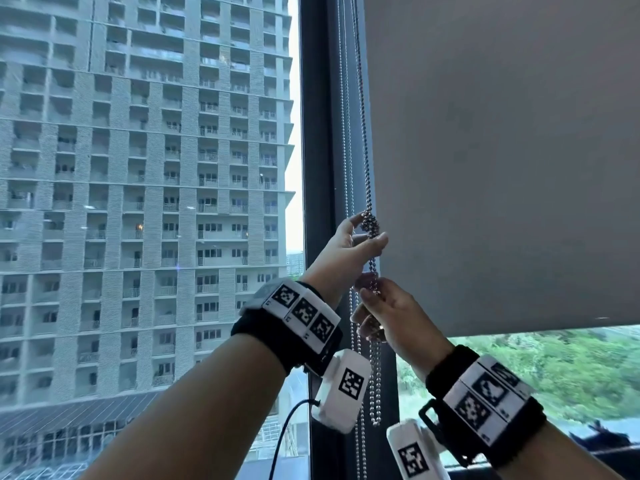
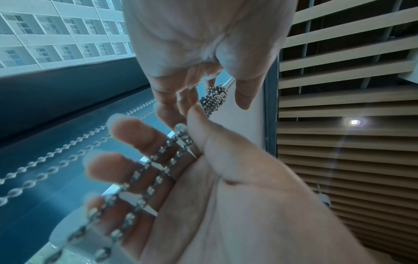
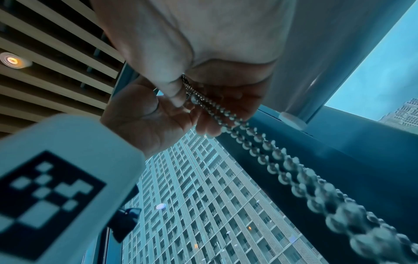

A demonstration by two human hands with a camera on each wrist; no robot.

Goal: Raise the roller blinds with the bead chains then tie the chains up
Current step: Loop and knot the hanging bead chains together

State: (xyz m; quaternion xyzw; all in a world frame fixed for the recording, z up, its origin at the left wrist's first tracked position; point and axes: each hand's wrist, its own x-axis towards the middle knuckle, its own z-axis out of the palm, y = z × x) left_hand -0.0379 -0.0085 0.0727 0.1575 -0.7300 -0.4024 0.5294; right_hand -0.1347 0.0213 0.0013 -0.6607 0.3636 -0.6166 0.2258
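A grey roller blind (image 1: pixel 502 168) covers most of the right window; its bottom edge hangs low. Its silver bead chain (image 1: pixel 363 133) runs down the blind's left edge to a bunched knot (image 1: pixel 370 225). My left hand (image 1: pixel 371 227) curls round that knot, index finger on top and thumb beneath. In the left wrist view the knot (image 2: pixel 214 97) sits between the fingers and thumb. Just below, my right hand (image 1: pixel 367 285) pinches the doubled strands. They cross its fingers (image 2: pixel 144 167) and hang down as a loop (image 1: pixel 375 386). The right wrist view shows the pinch (image 3: pixel 184 89).
A dark window post (image 1: pixel 318 168) stands left of the chains. A second, thinner pair of bead chains (image 1: pixel 355 358) hangs beside it, untouched. The left pane is uncovered and shows a tower block (image 1: pixel 138 168). A slatted ceiling with a spotlight (image 2: pixel 354 122) is overhead.
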